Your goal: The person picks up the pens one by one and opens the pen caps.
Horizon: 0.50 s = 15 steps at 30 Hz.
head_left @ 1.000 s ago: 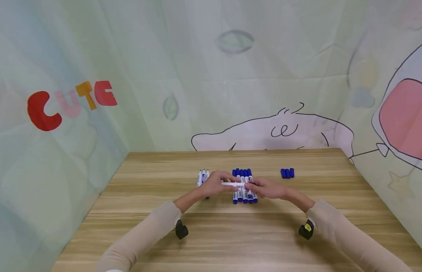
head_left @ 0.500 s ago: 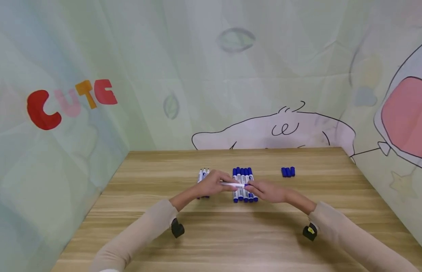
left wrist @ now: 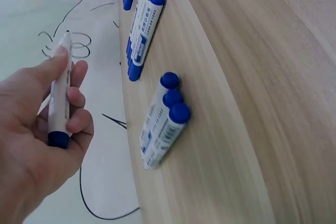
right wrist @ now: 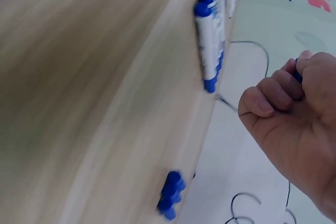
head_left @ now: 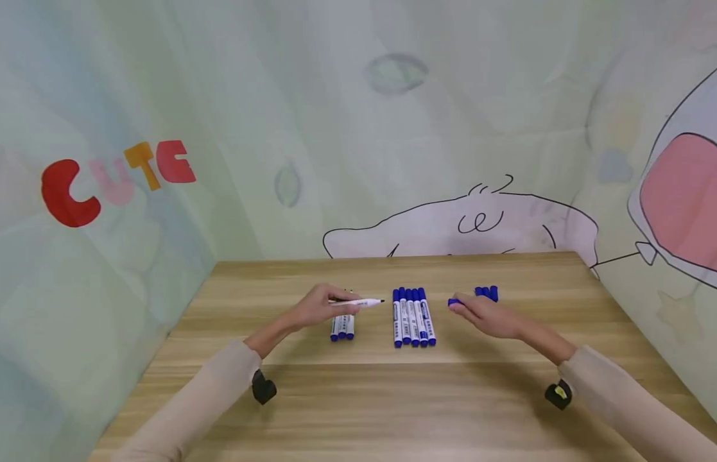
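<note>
My left hand [head_left: 322, 304] grips an uncapped whiteboard marker [left wrist: 61, 93], its dark tip bare and its blue end low in the palm. Between thumb and curled fingers of my right hand [head_left: 490, 316] a blue marker cap [head_left: 453, 302] is pinched; only a sliver of the cap shows in the right wrist view. Below the left hand lie three uncapped markers [left wrist: 163, 121] side by side, partly covered by that hand in the head view. A row of several capped markers [head_left: 413, 317] lies between the two hands. Just beyond the right hand sit loose blue caps [head_left: 486, 293].
Everything lies on a wood-grain table [head_left: 370, 404]. A printed curtain [head_left: 248, 128] with cartoon drawings stands along the table's back edge and its sides. Black wrist cameras hang under both forearms.
The cap has come off the marker that both hands held. My left hand has moved left with the marker, my right hand right with the cap, uncovering the middle row.
</note>
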{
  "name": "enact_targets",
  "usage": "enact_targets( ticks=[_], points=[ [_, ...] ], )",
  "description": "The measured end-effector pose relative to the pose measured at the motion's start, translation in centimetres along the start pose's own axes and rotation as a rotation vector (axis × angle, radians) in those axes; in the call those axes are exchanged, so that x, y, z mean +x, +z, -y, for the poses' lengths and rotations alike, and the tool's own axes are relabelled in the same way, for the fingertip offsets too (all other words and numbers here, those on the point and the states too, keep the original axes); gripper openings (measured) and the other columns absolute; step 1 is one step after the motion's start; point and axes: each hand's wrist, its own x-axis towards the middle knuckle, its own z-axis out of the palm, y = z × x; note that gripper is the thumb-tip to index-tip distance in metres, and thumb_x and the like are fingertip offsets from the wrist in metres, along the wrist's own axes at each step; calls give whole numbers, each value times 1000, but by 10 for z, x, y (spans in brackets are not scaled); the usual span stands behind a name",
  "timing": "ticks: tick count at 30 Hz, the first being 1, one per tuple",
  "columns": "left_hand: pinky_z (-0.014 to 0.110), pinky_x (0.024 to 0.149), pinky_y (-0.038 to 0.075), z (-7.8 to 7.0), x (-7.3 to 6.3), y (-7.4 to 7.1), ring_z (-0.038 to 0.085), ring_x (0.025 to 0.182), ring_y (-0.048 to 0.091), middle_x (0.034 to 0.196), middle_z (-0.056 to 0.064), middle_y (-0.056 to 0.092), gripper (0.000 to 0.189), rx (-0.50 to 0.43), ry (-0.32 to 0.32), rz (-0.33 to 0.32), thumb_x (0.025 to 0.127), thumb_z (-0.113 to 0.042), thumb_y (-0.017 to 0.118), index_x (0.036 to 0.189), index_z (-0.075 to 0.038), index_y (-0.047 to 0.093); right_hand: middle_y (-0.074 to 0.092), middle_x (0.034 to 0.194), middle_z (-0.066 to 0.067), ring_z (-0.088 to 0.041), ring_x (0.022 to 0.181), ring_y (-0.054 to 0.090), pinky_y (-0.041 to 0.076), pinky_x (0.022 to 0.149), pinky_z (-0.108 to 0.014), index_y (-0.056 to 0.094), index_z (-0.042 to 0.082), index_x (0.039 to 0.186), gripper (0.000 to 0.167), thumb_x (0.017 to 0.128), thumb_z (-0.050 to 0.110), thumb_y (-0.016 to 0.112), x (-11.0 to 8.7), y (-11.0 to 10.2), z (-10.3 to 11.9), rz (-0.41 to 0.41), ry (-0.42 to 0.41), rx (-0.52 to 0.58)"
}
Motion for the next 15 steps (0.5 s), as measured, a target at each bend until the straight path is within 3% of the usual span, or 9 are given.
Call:
enact_targets(
  ticks=[2,5,9,11,15],
  points=[
    [19,66,48,0,-1,-1,8,82,59,121,20,73,32,16,18,7,97,-17,70,126,-2,72,53,82,-6,-10,75,48,41,65,-26,52,4,101,27,113,21,36,3,-2,1,14,9,38],
    [19,64,46,-1,0,2,10,80,57,115,18,74,33,3,26,-14,97,-21,71,126,-6,73,64,103,-20,-26,93,61,51,76,-34,55,1,110,32,113,22,32,7,-3,4,32,43,72],
    [18,59,44,0,-2,8,12,77,56,112,18,74,31,-13,1,-59,96,-14,71,125,-4,73,66,118,-27,-42,110,64,56,87,-44,57,-3,119,34,112,17,31,4,-1,4,35,77,75],
    [19,59,45,1,-3,9,14,78,59,109,18,75,32,-18,-5,-76,95,-13,72,125,-3,72,67,118,-25,-40,108,64,56,85,-41,59,-4,120,34,112,17,34,2,-1,1,20,80,75],
    [22,61,51,1,-6,10,26,82,70,100,18,77,33,-42,-25,-105,94,-14,74,124,-1,72,67,101,-17,-19,86,60,49,69,-27,62,-1,114,26,111,18,44,-3,0,-6,-19,56,67]
  ],
)
